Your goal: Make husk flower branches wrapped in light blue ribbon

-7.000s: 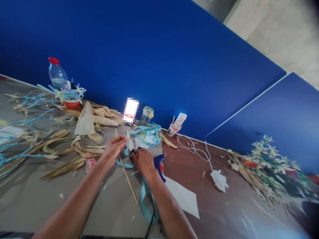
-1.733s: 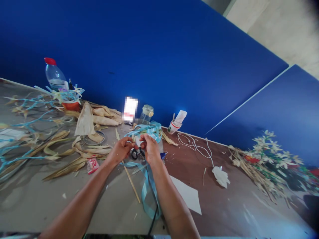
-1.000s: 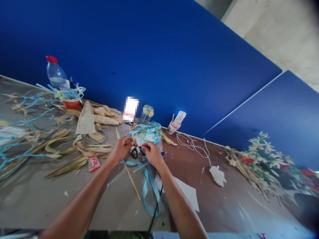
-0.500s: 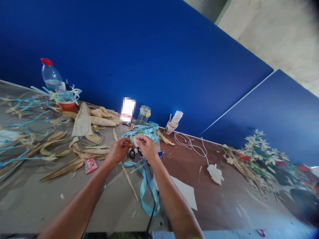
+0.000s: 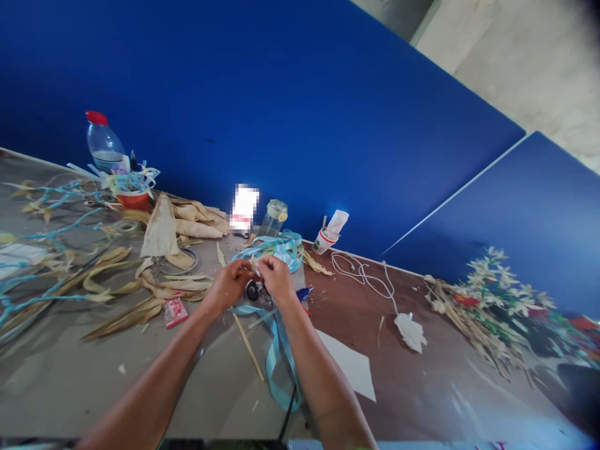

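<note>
My left hand (image 5: 231,282) and my right hand (image 5: 276,279) meet over the middle of the table, fingertips pinched close together. Between them is a small pale piece, too small to name. Both hands are closed on it. Just behind lies a coil of light blue ribbon (image 5: 293,242), and a loose blue ribbon (image 5: 277,350) trails toward the table's front edge. Below the fingers sits a black ring-shaped thing (image 5: 252,290), perhaps a scissor handle, partly hidden. A thin stick (image 5: 249,347) lies near my left wrist.
Dried husks (image 5: 162,234) and blue-wrapped stems (image 5: 42,300) spread over the left. Behind stand a red-capped bottle (image 5: 104,140), a lit phone (image 5: 244,206), a jar (image 5: 274,217) and a cup (image 5: 324,240). White cable (image 5: 363,275), paper (image 5: 351,365) and white flowers (image 5: 504,284) lie rightward.
The view has shifted slightly, so things on the table appear a little further right. My hands stay together, with the left turned a little and its fingers closer to the right.
</note>
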`<control>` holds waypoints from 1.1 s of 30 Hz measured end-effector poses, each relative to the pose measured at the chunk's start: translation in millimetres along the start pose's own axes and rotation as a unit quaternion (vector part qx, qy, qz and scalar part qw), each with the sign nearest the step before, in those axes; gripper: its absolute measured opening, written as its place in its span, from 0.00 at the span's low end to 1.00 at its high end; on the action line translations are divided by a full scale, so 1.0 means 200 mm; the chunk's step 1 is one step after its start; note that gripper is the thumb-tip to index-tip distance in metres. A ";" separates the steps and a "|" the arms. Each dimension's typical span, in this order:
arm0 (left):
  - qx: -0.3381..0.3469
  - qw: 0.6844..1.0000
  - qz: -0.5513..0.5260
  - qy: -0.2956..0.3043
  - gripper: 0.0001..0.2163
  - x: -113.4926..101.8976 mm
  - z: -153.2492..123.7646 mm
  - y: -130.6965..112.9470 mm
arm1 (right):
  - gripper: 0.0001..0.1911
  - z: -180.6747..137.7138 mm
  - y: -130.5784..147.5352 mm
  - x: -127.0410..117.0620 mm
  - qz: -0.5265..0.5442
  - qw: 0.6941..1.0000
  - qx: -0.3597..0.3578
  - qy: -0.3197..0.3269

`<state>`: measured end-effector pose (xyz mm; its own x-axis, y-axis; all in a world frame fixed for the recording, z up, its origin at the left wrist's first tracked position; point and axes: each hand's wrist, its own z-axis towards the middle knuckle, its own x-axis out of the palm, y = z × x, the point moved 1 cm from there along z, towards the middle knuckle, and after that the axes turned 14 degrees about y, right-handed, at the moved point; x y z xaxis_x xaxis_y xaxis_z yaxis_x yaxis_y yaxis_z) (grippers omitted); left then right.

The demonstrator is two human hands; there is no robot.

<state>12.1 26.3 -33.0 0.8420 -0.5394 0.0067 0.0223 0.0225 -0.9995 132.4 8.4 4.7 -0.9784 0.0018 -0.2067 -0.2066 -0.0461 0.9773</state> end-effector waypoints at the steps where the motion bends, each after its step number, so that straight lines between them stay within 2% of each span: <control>1: 0.003 1.000 0.002 0.000 0.11 0.00 0.00 0.00 | 0.07 0.00 0.00 0.00 0.013 1.000 0.007 0.000; 17: -0.005 1.000 -0.011 0.029 0.12 0.01 0.00 -0.02 | 0.08 0.01 -0.03 -0.01 0.104 0.994 0.025 0.036; 22: -0.014 1.000 -0.025 0.009 0.12 0.01 0.00 -0.01 | 0.11 -0.02 -0.06 -0.09 0.107 0.994 0.025 0.001; 24: -0.022 1.000 -0.020 -0.003 0.12 0.00 0.01 -0.01 | 0.12 -0.06 -0.08 -0.14 0.068 0.997 0.020 -0.016; 27: -0.029 1.000 -0.004 -0.010 0.12 -0.01 0.02 0.01 | 0.08 -0.12 -0.09 -0.22 -0.070 0.997 -0.006 -0.024; 30: -0.030 1.000 0.003 -0.006 0.12 -0.01 0.01 0.00 | 0.05 -0.17 -0.09 -0.25 -0.215 0.977 0.004 0.003; 33: -0.025 1.000 0.011 -0.011 0.11 -0.01 0.00 -0.01 | 0.04 -0.22 -0.08 -0.25 -0.313 0.948 0.020 0.047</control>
<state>10.5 27.8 -31.0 0.8538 -0.5204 -0.0158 -0.0232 -0.0078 -0.9997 184.7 -35.8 -2.2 -0.6594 -0.0723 -0.7483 -0.7487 -0.0265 0.6623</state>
